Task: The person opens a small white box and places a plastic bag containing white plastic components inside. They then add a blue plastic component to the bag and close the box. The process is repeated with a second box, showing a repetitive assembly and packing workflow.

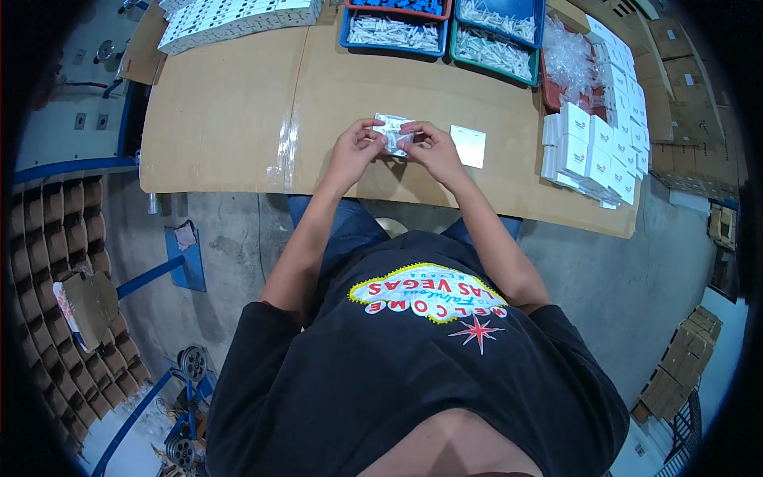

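Near the front edge of the cardboard-covered table, my left hand (pixel 358 153) and my right hand (pixel 434 154) face each other. Both have their fingers closed in a pinch on a small clear plastic bag (pixel 394 141) with whitish contents too small to make out. Under and behind the bag a white, flat, roughly square piece (pixel 391 122) shows between my fingers, partly hidden by them. Just right of my right hand, a separate white, flat, rectangular piece (pixel 469 147) lies on the table.
Beyond my hands stand a blue tray (pixel 389 52) and a green tray (pixel 489 71) of small white plastic parts. A red tray (pixel 551 94) holds clear plastic bags. Small white boxes (pixel 590 151) are stacked at right; more white boxes (pixel 238 25) line the far left.
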A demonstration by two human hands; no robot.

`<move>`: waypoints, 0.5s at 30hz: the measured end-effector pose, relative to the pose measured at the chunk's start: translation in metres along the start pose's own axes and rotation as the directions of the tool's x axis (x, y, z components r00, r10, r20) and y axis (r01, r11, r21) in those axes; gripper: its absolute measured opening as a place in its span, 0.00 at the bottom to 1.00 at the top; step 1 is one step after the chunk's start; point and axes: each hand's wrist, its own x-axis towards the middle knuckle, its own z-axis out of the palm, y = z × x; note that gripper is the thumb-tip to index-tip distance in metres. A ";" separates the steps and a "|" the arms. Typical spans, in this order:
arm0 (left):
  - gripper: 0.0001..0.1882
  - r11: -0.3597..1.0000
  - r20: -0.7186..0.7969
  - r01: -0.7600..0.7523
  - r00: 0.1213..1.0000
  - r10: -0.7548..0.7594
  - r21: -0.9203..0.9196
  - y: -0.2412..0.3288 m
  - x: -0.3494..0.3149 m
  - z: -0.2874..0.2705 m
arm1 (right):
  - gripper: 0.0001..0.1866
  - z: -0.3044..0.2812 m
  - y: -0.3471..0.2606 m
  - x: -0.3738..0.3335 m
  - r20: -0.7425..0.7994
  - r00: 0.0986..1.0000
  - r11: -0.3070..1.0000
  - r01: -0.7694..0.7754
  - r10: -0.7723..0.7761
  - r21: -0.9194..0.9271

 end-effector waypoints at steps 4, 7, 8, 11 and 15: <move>0.13 0.998 0.030 0.038 0.999 -0.037 -0.040 0.001 -0.006 0.005 | 0.17 0.001 -0.007 -0.005 0.033 0.998 0.989 0.043 -0.048 0.142; 0.14 0.998 0.026 0.061 0.998 -0.060 -0.017 -0.005 -0.006 0.006 | 0.15 -0.003 0.004 -0.004 0.100 0.995 0.989 -0.013 -0.003 0.150; 0.14 0.998 0.028 0.038 0.999 -0.037 -0.055 0.001 -0.011 0.012 | 0.14 -0.004 0.006 -0.004 0.113 0.993 0.983 -0.056 0.036 0.176; 0.14 0.999 0.077 -0.010 0.997 0.013 -0.034 0.009 -0.014 0.015 | 0.10 -0.006 0.009 -0.002 0.113 0.988 0.977 -0.124 0.105 0.174; 0.16 0.991 0.096 -0.036 0.995 0.024 0.127 -0.003 -0.009 0.005 | 0.10 0.000 0.007 -0.004 0.044 0.998 0.991 0.037 -0.043 0.129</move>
